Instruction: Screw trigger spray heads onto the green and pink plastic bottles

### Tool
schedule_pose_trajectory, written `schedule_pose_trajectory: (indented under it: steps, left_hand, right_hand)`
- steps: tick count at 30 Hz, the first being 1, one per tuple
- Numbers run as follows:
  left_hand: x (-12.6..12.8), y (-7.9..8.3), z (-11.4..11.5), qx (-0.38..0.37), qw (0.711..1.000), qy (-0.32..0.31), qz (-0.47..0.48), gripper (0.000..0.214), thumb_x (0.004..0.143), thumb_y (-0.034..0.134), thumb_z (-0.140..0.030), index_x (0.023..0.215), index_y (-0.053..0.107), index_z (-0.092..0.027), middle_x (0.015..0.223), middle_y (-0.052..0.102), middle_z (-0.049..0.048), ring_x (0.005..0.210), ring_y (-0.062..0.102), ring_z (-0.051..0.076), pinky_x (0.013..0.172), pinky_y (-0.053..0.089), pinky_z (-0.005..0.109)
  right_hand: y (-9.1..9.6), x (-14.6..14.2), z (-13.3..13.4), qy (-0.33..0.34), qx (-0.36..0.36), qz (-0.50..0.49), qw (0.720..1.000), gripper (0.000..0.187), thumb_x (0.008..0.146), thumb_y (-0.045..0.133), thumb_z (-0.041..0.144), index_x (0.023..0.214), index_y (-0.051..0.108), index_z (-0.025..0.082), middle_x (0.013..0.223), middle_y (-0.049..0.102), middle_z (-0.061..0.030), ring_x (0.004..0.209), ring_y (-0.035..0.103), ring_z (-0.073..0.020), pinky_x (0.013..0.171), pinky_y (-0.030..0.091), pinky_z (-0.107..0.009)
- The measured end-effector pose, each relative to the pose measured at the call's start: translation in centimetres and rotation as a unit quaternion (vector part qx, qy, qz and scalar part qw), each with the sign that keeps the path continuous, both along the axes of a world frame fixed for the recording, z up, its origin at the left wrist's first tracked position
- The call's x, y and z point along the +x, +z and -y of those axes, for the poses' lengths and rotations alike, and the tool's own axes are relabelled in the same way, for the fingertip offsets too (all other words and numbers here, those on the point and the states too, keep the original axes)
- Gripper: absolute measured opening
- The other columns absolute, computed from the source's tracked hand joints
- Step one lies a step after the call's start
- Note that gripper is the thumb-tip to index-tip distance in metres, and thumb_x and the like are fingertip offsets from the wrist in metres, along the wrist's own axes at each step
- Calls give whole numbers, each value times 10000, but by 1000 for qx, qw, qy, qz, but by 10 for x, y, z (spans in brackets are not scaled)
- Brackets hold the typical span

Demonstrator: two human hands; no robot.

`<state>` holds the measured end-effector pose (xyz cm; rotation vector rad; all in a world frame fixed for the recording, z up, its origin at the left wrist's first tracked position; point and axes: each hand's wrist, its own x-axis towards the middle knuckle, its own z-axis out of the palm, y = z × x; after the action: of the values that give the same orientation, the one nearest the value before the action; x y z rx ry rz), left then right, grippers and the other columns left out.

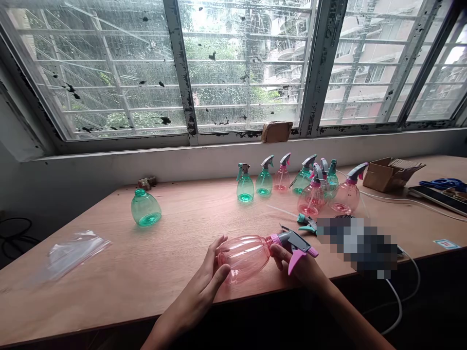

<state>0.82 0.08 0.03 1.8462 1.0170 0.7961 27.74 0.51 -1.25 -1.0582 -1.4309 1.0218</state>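
A clear pink spray bottle (pixel 243 257) lies on its side between my hands, above the table's front edge, its neck pointing right. My left hand (pixel 204 279) is wrapped around its base end. At the neck, the fingers of my right hand (pixel 297 265) close around the pink collar, below the grey spray head with its pink trigger (pixel 297 261). Just beyond my right hand, a loose grey and green spray head (pixel 307 223) with a dip tube rests on the table. A green bottle (pixel 146 209) without a spray head stands at the left.
Several green and pink spray bottles (pixel 245 188) stand along the back of the wooden table (pixel 189 209). A plastic bag (pixel 76 253) lies at left. On the right are an open cardboard box (pixel 386 174), a white cable (pixel 412 200) and a blurred-out object (pixel 359 245).
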Motion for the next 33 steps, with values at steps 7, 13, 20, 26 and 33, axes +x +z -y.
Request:
schedule_pose_trajectory:
  steps: [7,13,20,26,33]
  left_hand:
    - [5,-2,1,56,997,-24,-53,949,879,745,-365,1574,101,-333,1638,256,115,1453,372,340,1226,263,522]
    - [-1,-3,0,38,998,-31,-32,739,992,550,-496,1580,129,-339,1679,181,80,1516,241,340,1244,197,541]
    - [3,-5,-1,50,998,-18,-36,885,918,702,-394,1571,107,-341,1665,200,106,1462,356,331,1229,266,525]
    - [3,-5,0,55,997,-23,-39,941,890,733,-414,1581,98,-342,1665,207,109,1459,362,348,1219,285,528]
    - [-2,-5,-1,26,1000,-8,-11,644,1031,442,-520,1577,151,-342,1681,194,69,1537,181,326,1254,139,547]
  right_hand:
    - [-5,1,-2,6,-17,-27,999,361,900,628,530,671,567,257,534,511,30,498,472,-170,497,365,-311]
    - [-14,2,-5,16,-25,-47,998,339,890,656,523,710,587,244,539,526,35,491,473,-159,491,360,-302]
    - [-20,2,-7,1,-35,-54,998,345,873,673,539,702,605,248,573,517,27,516,494,-163,509,401,-307]
    - [-30,3,-10,-20,-48,-49,997,350,849,688,565,732,627,241,596,541,20,533,531,-172,536,460,-316]
    - [-30,4,-10,-19,-38,-55,998,347,849,687,564,736,618,244,588,544,17,532,535,-173,523,470,-310]
